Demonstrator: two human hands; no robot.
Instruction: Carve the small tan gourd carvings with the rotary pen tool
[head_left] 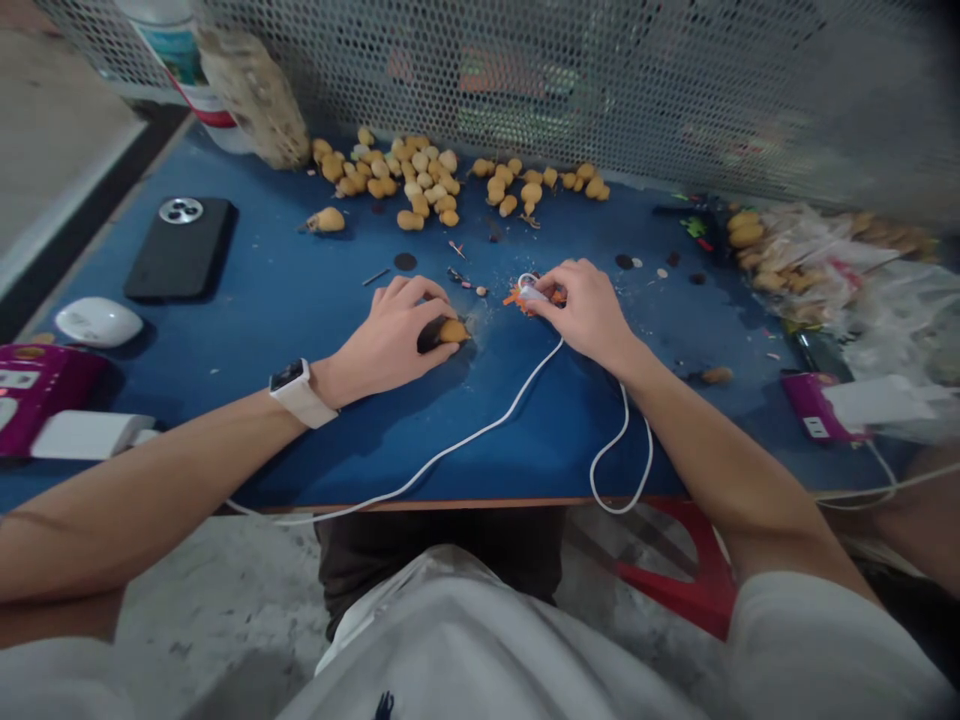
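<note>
**Two hands working a little tan piece on a blue table, bits all over**

Quick look at the bench from head height. My landmark is the heap of tan gourd-shaped pieces, sitting toward the back of the blue table. Everything below is placed from that heap.

In front of it, the left hand is curled nearly shut, fingers wrapped over a dark-and-orange piece and pressing it down onto the tabletop. That piece is poking out past the fingertips, toward the other hand. A white smartwatch is sitting on that wrist.

Just right of that, also in front of the heap, the right hand is pinching a small white corded device between its thumb and fingers, the rest of the hand staying loosely bent. I can't tell exactly what the device is from this view. Orange shavings are lying right under its tip, and its white cable is looping across the table toward the near edge.

One lone tan piece is sitting just in front of the heap. A black phone is lying well left of it, and a plastic bag of more tan pieces is bunching up off to its right. Perforated metal mesh is standing behind it.
</note>
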